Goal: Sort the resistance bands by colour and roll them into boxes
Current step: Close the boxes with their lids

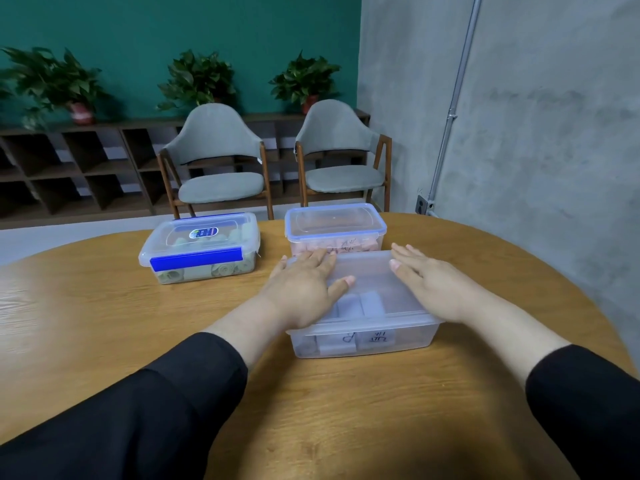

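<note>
A clear plastic box (367,337) stands in front of me on the table, its lid on top and rolled pale blue-grey bands (372,303) showing through. My left hand (304,285) lies flat on the lid's left side with straight fingers. My right hand (433,282) lies flat on its right side. Behind it stands a lidded box of pink rolled bands (334,228). Farther left is a lidded box with blue clips (202,247) holding greenish rolled bands.
The round wooden table (104,306) reaches to the left and toward me. Two grey chairs (221,161) stand behind it, with a dark shelf and potted plants along the green wall. A grey concrete wall (536,116) is close on the right.
</note>
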Demonstrator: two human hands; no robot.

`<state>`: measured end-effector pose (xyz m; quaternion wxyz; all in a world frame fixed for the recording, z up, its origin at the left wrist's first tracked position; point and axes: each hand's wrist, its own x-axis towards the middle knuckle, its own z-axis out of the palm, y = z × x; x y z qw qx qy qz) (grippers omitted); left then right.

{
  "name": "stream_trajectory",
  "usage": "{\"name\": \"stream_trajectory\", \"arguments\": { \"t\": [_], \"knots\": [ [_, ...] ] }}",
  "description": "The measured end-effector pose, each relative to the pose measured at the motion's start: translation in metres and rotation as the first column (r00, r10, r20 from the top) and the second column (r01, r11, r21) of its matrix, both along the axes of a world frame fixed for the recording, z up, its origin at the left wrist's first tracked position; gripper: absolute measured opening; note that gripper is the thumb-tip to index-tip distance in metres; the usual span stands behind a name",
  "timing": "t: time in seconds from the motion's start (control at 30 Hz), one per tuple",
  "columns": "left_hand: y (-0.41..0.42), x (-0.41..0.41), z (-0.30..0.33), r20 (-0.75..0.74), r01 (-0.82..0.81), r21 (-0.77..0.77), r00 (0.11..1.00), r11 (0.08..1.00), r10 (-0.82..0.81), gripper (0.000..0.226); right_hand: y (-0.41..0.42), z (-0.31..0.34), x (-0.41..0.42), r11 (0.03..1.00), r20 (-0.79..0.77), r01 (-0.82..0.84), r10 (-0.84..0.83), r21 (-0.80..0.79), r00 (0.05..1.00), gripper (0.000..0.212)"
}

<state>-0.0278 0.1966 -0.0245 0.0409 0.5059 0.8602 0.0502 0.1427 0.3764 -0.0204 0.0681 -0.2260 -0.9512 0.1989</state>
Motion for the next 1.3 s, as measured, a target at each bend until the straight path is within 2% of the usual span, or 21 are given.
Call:
{"name": "stream_trajectory", "arguments": {
  "t": [0.1,0.3,0.37,0.43,0.5,0.57,0.67,0.77,0.97,1.17,1.3],
  "knots": [
    [0.001,-0.001,0.000,-0.001,-0.004,-0.043,1.000,0.999,0.004,0.083,0.000,0.000,-0.002,1.000,0.019,0.004,-0.005,0.026,1.000,0.058],
    [-0.002,0.002,0.008,-0.014,0.007,-0.086,1.000,0.996,-0.008,0.081,-0.012,0.000,0.005,0.998,-0.042,0.011,-0.014,-0.069,0.999,0.060],
    [-0.003,0.006,0.016,-0.072,0.001,0.002,0.997,1.000,0.000,0.076,-0.013,0.006,0.007,1.000,-0.088,0.024,-0.023,0.011,0.996,0.055],
    [-0.006,0.018,0.018,-0.121,0.010,0.211,0.993,0.977,0.016,0.065,-0.015,0.009,0.013,0.993,-0.257,0.057,-0.029,0.100,0.966,0.050],
    [-0.014,0.033,0.013,-0.066,0.068,0.342,0.997,0.937,-0.048,0.057,-0.024,0.008,0.024,0.990,-0.333,0.041,0.006,0.134,0.943,0.057],
    [-0.026,0.040,0.006,-0.068,0.143,0.297,0.989,0.944,-0.128,0.059,-0.032,0.004,0.034,0.985,-0.251,-0.050,0.092,0.167,0.964,0.067],
    [-0.043,0.037,-0.005,-0.192,0.227,0.185,0.963,0.956,-0.192,0.065,-0.041,-0.002,0.038,0.957,-0.027,-0.174,0.185,0.233,0.982,0.076],
    [-0.060,0.035,-0.007,-0.211,0.246,0.168,0.955,0.955,-0.209,0.066,-0.053,-0.001,0.034,0.943,0.048,-0.223,0.218,0.245,0.975,0.078],
    [-0.129,0.002,-0.002,-0.183,0.170,0.098,0.972,0.981,-0.150,0.067,-0.112,0.000,-0.007,0.924,0.072,-0.311,0.302,0.223,0.950,0.077],
    [-0.233,-0.051,0.001,-0.202,0.025,0.063,0.979,0.998,-0.012,0.070,-0.205,-0.009,-0.083,0.884,-0.013,-0.378,0.396,0.274,0.918,0.053],
    [-0.299,-0.087,0.001,-0.184,-0.079,0.073,0.979,0.994,0.091,0.068,-0.265,-0.010,-0.135,0.845,-0.058,-0.457,0.490,0.278,0.870,0.049]
  ]
}}
